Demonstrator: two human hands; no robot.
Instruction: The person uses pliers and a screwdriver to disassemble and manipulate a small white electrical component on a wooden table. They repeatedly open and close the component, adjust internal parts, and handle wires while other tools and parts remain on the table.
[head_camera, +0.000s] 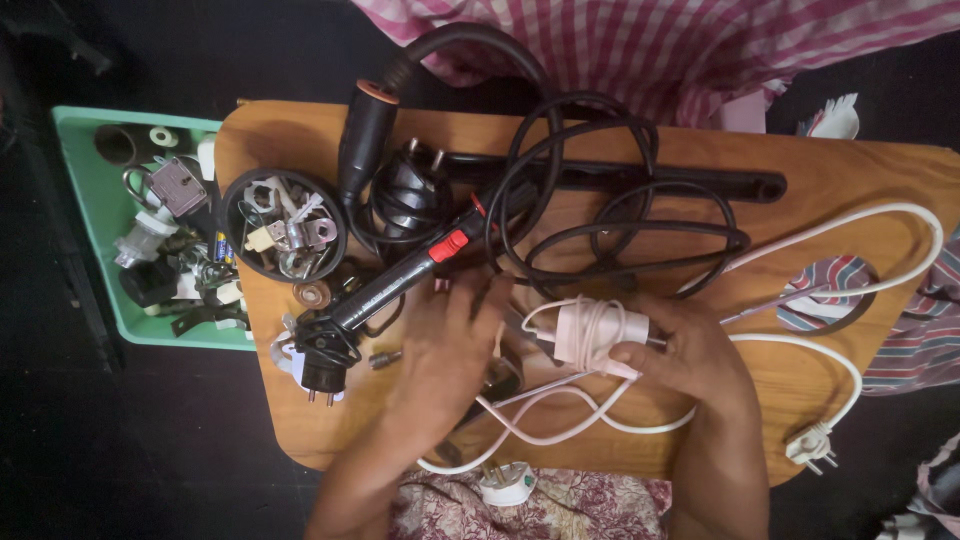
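Note:
My right hand (690, 352) grips a small pale pink device (592, 330) with thin white cord wound around it, at the middle of the wooden table (860, 180). My left hand (450, 335) lies palm down just left of it, fingertips by the device's cord and by a black tool with a red switch (420, 265). What lies under the left palm is hidden. A long white cable (880, 215) loops off to the right and ends in a white plug (812, 443).
Coiled black cables (610, 200) and a black handle (366, 140) fill the table's back. A round black dish of metal parts (284, 222) sits at left, a black plug (322, 370) below it. A green tray of hardware (90, 200) stands off the left edge. Another white plug (508, 482) lies near me.

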